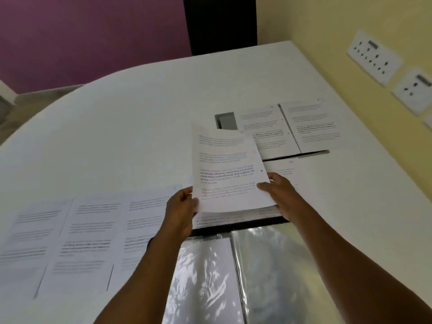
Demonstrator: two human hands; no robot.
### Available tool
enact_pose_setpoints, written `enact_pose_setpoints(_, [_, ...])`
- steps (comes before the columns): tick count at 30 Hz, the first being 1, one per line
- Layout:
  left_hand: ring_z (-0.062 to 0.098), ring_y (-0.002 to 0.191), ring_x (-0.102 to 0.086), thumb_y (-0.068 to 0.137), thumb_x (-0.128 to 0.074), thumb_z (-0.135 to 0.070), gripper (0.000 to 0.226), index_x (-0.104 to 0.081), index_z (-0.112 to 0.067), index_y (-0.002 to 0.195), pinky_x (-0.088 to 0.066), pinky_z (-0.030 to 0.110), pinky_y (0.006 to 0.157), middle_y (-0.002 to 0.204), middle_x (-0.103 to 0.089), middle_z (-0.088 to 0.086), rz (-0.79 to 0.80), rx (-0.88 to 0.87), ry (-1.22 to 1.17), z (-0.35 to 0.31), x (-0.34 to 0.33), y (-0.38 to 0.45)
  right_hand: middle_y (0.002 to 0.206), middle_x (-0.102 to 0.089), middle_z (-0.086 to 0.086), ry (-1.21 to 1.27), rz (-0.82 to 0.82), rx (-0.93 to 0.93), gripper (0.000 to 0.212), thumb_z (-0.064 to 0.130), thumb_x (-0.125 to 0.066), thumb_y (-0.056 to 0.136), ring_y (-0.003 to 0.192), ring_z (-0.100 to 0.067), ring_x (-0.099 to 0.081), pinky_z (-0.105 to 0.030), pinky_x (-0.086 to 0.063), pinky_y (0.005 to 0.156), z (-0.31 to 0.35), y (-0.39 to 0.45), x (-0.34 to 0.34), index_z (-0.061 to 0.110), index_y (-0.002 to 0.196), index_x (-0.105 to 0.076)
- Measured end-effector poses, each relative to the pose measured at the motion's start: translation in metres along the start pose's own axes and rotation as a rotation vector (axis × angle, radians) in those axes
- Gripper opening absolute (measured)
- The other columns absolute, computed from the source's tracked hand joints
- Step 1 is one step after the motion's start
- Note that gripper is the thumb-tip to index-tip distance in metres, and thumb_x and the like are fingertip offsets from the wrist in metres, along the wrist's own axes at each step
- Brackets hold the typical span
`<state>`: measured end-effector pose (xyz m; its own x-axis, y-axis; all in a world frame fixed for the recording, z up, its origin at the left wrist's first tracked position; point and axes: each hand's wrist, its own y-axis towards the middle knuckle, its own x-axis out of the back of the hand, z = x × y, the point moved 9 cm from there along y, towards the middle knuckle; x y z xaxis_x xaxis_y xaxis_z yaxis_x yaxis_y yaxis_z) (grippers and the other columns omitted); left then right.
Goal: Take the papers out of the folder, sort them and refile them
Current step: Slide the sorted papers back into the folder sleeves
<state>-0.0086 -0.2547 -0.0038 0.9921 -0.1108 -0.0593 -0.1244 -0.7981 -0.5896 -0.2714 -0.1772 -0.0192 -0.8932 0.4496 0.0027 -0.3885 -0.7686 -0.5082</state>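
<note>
We had the printed sheet (230, 169) pinched at its near corners by left hand (181, 210) and right hand (279, 194), above the open folder (257, 272), so we'd say keep it flat while checking its number.

A white printed sheet (228, 171) was held tilted above the open folder of glossy clear plastic sleeves (268, 272) at the counter's near edge; three more printed sheets (77, 237) lay flat leftward.

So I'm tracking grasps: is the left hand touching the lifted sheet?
Touching. The head view shows the left hand pinching the lifted sheet at its lower left corner, thumb on its face.
</note>
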Motion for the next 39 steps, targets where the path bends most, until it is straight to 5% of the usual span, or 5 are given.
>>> enact_pose_setpoints(8, [0.020,0.104,-0.064,0.091,-0.046,0.015,0.038,-0.064,-0.013,0.109,-0.053,0.027,0.075,0.110,-0.069,0.004,0.098,0.054,0.024,0.067,-0.008,-0.094,0.102,-0.074,-0.004,0.132,0.007,-0.078,0.025,0.036,-0.061,0.093,0.096,-0.024,-0.070,-0.040,-0.054,0.088,-0.040,-0.075,0.055,0.018,0.109,-0.067])
enact_pose_setpoints(15, [0.028,0.102,-0.065,0.091,-0.046,0.014,0.036,-0.065,-0.010,0.108,-0.056,0.042,0.083,0.107,-0.071,0.010,0.121,0.114,0.094,0.123,-0.026,-0.127,0.107,-0.072,-0.008,-0.069,-0.041,-0.147,0.025,0.030,-0.068,0.090,0.097,-0.027,-0.069,-0.047,-0.053,0.092,-0.083,-0.102,0.096,0.015,0.109,-0.068])
enact_pose_setpoints(21, [0.028,0.101,-0.065,0.089,-0.047,0.012,0.034,-0.065,-0.010,0.107,-0.055,0.045,0.089,0.104,-0.071,0.007,0.069,0.116,0.222,0.157,-0.037,-0.125,0.100,-0.071,-0.003,-0.170,-0.134,-0.037,0.019,0.020,-0.064,0.093,0.088,-0.022,-0.069,-0.036,-0.057,0.081,-0.084,-0.103,0.127,0.014,0.110,-0.068])
enact_pose_setpoints(30, [0.023,0.122,-0.053,0.093,-0.052,-0.023,0.039,-0.056,-0.016,0.131,-0.041,0.035,0.105,0.136,-0.056,0.001,0.082,-0.311,1.121,0.137,-0.075,-0.086,0.095,-0.069,-0.003,0.015,-0.333,0.047,0.010,0.023,-0.065,0.093,0.085,-0.022,-0.065,-0.041,-0.054,0.085,-0.068,-0.095,0.194,0.019,0.102,-0.067])
enact_pose_setpoints(39, [0.029,0.111,-0.054,0.086,-0.053,-0.025,0.030,-0.056,-0.021,0.116,-0.044,0.039,0.089,0.121,-0.054,0.003,0.219,-0.538,1.585,0.130,-0.132,-0.039,0.093,-0.070,0.001,0.075,-0.414,0.029,0.004,0.025,-0.065,0.092,0.089,-0.022,-0.066,-0.046,-0.055,0.088,-0.060,-0.078,0.224,0.028,0.090,-0.068])
